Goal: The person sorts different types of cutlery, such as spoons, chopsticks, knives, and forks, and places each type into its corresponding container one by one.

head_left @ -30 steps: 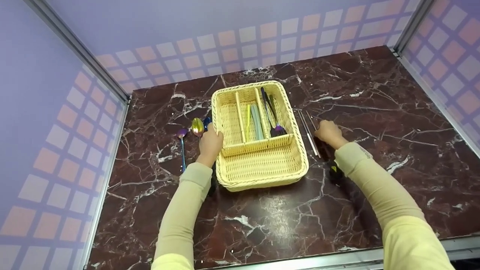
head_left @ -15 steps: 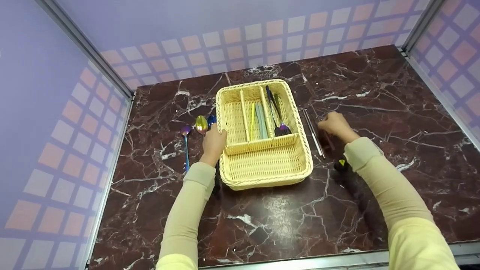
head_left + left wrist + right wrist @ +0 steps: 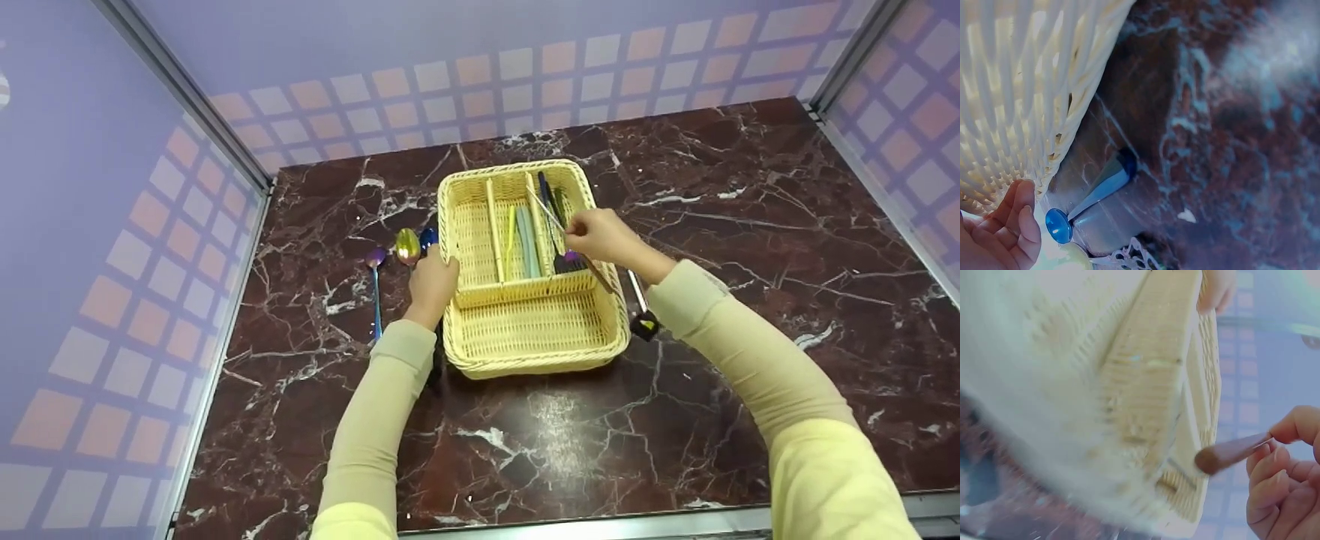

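Note:
My right hand pinches a chopstick over the right compartment of the woven basket. Its thin silver end points up and left; in the right wrist view the thick brown end shows. My left hand grips the basket's left rim, its fingers by the outer wall in the left wrist view. Forks with dark handles lie in the right compartment. A yellow utensil and grey-green ones lie in the middle compartment.
Left of the basket lie a purple-blue spoon, a gold spoon and a blue spoon. More chopsticks lie on the marbled table to the right, partly hidden by my right arm. Patterned walls surround the table.
My right hand has picked up a chopstick from the table at the right and carried it left over the basket. The left hand stays at the rim.

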Available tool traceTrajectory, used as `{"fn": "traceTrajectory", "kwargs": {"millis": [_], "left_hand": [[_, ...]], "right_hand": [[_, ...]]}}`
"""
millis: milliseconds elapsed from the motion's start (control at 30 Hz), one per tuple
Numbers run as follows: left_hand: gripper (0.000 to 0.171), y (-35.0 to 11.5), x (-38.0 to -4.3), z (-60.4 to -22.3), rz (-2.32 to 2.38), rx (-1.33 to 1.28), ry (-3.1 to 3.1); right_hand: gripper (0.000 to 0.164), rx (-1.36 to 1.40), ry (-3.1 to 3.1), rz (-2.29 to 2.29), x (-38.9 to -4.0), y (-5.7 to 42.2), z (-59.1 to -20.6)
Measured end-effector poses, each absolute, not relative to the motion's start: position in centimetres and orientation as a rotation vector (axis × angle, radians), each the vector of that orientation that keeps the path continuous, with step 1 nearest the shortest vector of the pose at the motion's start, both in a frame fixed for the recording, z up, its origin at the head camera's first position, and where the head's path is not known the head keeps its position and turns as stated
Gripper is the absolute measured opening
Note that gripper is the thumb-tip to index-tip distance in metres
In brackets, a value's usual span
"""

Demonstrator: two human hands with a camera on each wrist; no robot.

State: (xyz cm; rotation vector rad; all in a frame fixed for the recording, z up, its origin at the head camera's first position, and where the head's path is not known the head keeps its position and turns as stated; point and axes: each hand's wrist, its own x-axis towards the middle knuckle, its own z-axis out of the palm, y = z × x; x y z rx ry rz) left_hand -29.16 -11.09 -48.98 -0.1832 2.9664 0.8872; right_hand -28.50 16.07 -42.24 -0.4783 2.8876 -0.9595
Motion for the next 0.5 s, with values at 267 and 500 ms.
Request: {"fn": "traceTrajectory", "kwargs": {"millis": [267,500], "left_hand": [[0.048,-10.7,-29.2,-49.0,0.865,-0.17,2.963],[0.047,-10.6,-29.1,-49.0,0.8,-0.2,2.989]], "right_hand": [[0.025,-0.23,2.641,-1.013,-31.4,9.3,-40.9],[0.023,0.065,2.416,-1.249,-34.1,3.6,-43.4]]}}
